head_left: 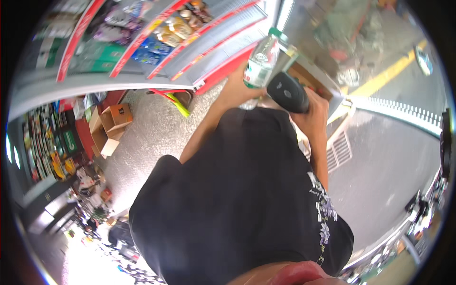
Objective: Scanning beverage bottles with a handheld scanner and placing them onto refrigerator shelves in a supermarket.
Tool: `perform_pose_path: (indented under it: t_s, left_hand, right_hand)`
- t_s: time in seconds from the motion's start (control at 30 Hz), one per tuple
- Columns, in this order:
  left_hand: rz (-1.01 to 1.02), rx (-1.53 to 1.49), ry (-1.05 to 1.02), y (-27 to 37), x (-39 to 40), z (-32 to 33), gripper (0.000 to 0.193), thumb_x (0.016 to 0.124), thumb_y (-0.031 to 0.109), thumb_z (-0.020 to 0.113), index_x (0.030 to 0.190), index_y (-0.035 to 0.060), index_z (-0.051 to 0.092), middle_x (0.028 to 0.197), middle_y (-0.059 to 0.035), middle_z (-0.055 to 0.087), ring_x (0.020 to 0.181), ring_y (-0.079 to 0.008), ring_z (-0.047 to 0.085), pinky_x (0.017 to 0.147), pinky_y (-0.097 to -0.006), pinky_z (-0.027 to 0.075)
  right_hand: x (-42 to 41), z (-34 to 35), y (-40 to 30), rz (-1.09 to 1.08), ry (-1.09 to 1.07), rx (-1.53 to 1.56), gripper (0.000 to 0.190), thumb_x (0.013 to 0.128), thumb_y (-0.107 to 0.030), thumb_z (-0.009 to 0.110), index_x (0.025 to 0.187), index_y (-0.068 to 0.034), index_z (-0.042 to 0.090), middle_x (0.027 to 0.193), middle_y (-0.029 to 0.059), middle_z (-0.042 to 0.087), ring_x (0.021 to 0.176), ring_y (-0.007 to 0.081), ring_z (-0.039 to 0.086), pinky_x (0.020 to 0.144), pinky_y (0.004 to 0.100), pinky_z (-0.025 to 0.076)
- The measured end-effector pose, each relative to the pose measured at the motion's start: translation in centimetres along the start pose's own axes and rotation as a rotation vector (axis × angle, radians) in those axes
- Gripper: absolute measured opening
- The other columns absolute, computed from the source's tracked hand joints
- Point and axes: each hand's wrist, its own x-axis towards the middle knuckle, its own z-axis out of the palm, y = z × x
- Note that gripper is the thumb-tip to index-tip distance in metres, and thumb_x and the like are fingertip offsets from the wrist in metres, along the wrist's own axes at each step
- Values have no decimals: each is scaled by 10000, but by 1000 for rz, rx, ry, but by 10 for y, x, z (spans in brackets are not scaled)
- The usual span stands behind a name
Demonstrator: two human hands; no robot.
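Observation:
My left hand (237,87) is closed around the lower part of a clear plastic bottle (263,58). The bottle has a green cap and a printed label, and it tilts up towards the lit refrigerated case. My right hand (315,110) grips a black handheld barcode scanner (288,92) by its handle, most of which is hidden from above. The scanner's rounded head lies just beside the bottle's base. Beyond both hands, an open cardboard box (313,71) is partly covered by the scanner and my right hand.
Open display shelves (156,57) with red price strips hold bagged goods at upper left. On the floor, an open cardboard carton (110,126) and a yellow-green and red object (178,103) lie to the left. A white slotted grate (340,151) is at right.

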Motion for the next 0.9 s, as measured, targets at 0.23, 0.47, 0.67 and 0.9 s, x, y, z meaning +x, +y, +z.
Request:
perform_pose_path:
  t_s: [0.23, 0.47, 0.67, 0.9]
  left_hand:
    - [177, 95, 403, 24, -55, -136, 811, 694, 181, 900, 1382, -10, 516, 1237, -171, 621, 1196, -245, 592, 1047, -385, 458]
    - [868, 558, 1069, 120, -69, -308, 1148, 681, 148, 954, 1572, -23, 251, 1401, -225, 527, 1241, -337, 598, 1026, -421, 505]
    - [1073, 571, 1277, 179, -45, -422, 936, 750, 197, 932, 1510, -6, 424, 1418, -230, 551, 1165, -328, 662, 938, -438, 551]
    - [725, 530, 1108, 209, -33, -444, 904, 814, 296, 856, 1522, -43, 409, 1478, -284, 520, 1372, -450, 497, 1126, -479, 433]
  right_hand:
    - [22, 72, -44, 13, -28, 157, 313, 707, -72, 758, 1009, 3, 724, 865, 193, 724, 816, 395, 720, 737, 399, 546]
    - [53, 141, -97, -55, -203, 83, 191, 724, -70, 749, 893, 2, 697, 793, 231, 684, 778, 457, 683, 678, 425, 533]
    - [66, 186, -139, -40, -145, 142, 162, 735, -72, 754, 858, 7, 682, 784, 234, 673, 755, 454, 673, 661, 426, 523]
    - [59, 209, -146, 47, -58, 132, 174, 731, -67, 766, 869, 9, 691, 760, 223, 667, 712, 430, 673, 645, 411, 511]
